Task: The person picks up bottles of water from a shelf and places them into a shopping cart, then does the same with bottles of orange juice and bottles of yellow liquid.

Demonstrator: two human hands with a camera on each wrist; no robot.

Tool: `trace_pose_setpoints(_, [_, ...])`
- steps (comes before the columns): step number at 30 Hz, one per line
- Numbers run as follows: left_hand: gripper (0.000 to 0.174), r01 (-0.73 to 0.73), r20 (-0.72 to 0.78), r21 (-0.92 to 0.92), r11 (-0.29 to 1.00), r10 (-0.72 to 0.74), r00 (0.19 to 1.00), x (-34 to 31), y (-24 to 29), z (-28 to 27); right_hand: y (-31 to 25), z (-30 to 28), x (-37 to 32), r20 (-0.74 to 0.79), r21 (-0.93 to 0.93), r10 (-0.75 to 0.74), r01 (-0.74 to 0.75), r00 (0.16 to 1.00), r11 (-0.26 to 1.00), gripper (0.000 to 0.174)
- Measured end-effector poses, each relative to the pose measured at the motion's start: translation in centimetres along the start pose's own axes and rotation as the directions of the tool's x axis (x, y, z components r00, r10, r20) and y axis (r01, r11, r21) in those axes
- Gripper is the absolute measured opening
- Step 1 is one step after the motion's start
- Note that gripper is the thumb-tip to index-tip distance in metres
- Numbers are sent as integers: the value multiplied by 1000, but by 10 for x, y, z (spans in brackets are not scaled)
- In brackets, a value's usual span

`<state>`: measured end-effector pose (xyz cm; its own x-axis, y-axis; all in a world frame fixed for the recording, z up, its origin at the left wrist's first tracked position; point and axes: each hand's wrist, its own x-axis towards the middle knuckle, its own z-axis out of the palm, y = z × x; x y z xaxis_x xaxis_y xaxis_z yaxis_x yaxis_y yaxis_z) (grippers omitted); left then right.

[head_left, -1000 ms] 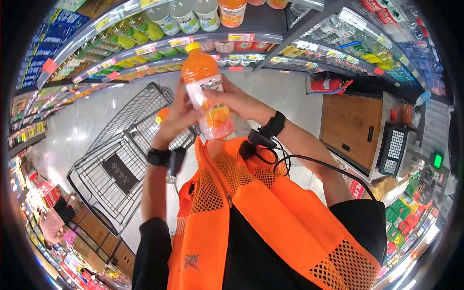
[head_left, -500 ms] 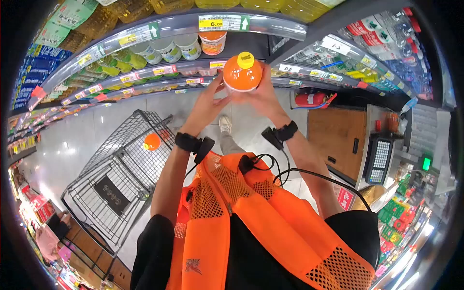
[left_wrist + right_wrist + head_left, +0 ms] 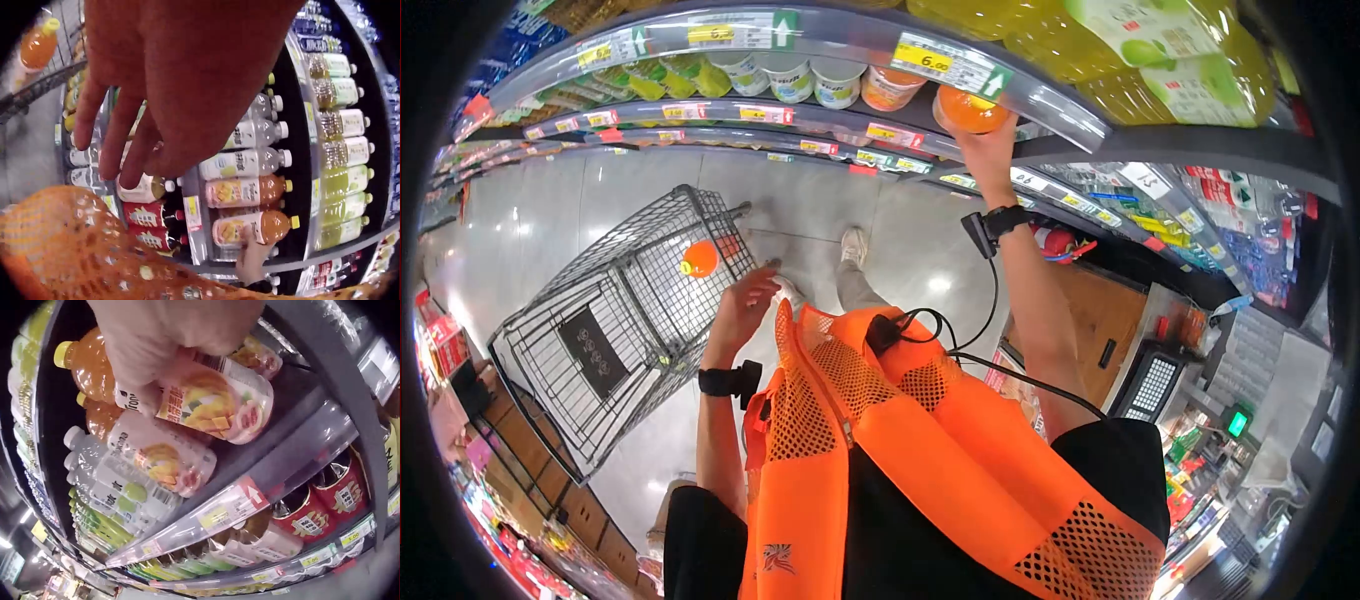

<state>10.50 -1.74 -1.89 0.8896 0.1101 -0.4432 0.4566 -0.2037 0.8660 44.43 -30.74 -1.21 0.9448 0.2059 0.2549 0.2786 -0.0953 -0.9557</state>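
Observation:
My right hand (image 3: 988,158) is raised to the drinks shelf and grips an orange juice bottle (image 3: 212,403) with a yellow cap round its body. In the right wrist view the thumb lies across the label, which shows mango pieces. The bottle stands at the shelf's front, beside a matching juice bottle (image 3: 156,456); the upper shelf edge partly hides it in the head view. My left hand (image 3: 745,302) hangs low beside the shopping cart (image 3: 590,290), its fingers loose and holding nothing. Inside the cart is another orange juice bottle (image 3: 701,259).
Clear-drink bottles (image 3: 119,494) line the same shelf, with a price rail (image 3: 237,509) along its front. Large yellow-green bottles (image 3: 1140,60) stand on the shelf above. A fire extinguisher (image 3: 1055,242) and a wooden cabinet (image 3: 1080,320) are to the right. A cable (image 3: 1030,375) runs along my right arm.
The bottle, held in both hands before, has moved forward and right onto the shelf in my right hand. My left hand has let go and dropped back toward the cart.

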Motion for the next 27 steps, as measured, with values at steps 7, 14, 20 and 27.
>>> trace_pose_setpoints(7, [35, 113, -100, -112, 987, -125, 987, -25, -24, -17, 5, -7, 37, 131, 25, 269, -274, 954, 961, 36])
trace_pose_setpoints(14, [39, 126, -185, -367, 922, -205, 961, -30, -52, -36, -8, -10, 41, 287, -226, 287, -227, 914, 947, 46])
trace_pose_setpoints(20, [36, 195, -364, -394, 898, -347, 865, -43, -107, -68, 7, -23, 40, 316, -263, 256, -175, 914, 949, 52])
trace_pose_setpoints(27, [41, 293, -525, -202, 934, -356, 773, -26, -178, -92, 16, -19, 31, 301, -105, 308, -290, 903, 951, 74])
